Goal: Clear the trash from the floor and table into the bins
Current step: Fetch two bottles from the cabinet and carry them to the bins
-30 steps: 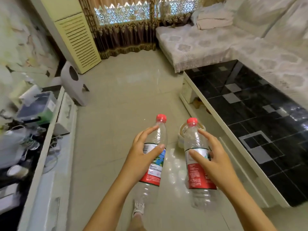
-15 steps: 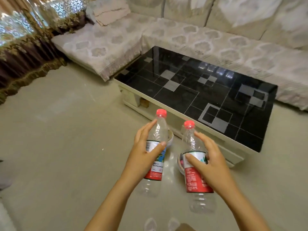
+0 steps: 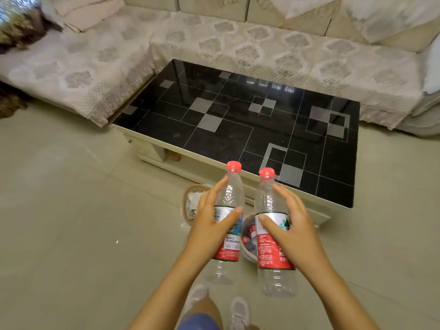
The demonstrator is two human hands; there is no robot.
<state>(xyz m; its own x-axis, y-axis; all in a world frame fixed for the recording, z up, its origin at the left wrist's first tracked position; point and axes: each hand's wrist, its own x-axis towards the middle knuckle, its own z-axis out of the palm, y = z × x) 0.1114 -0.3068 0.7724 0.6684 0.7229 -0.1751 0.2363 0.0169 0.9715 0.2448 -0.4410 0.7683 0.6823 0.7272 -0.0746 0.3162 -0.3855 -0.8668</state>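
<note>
My left hand [image 3: 209, 225] grips an empty clear plastic bottle [image 3: 229, 201] with a red cap and red label, held upright. My right hand [image 3: 292, 229] grips a second bottle of the same kind [image 3: 269, 201], also upright. Both hang above the floor in front of the black-topped table [image 3: 238, 129]. Behind the bottles two round bins stand on the floor by the table's near edge: a tan-rimmed bin [image 3: 188, 206] with white paper in it, and a pale bin [image 3: 247, 246] holding red-capped bottles, mostly hidden by my hands.
A patterned L-shaped sofa [image 3: 214, 44] wraps behind and left of the table. Beige tiled floor [image 3: 71, 222] stretches to the left. My shoes [image 3: 239, 313] show at the bottom edge.
The view has swung right and moved closer to the table. The two bins now lie right behind the bottles. Both hands keep their hold.
</note>
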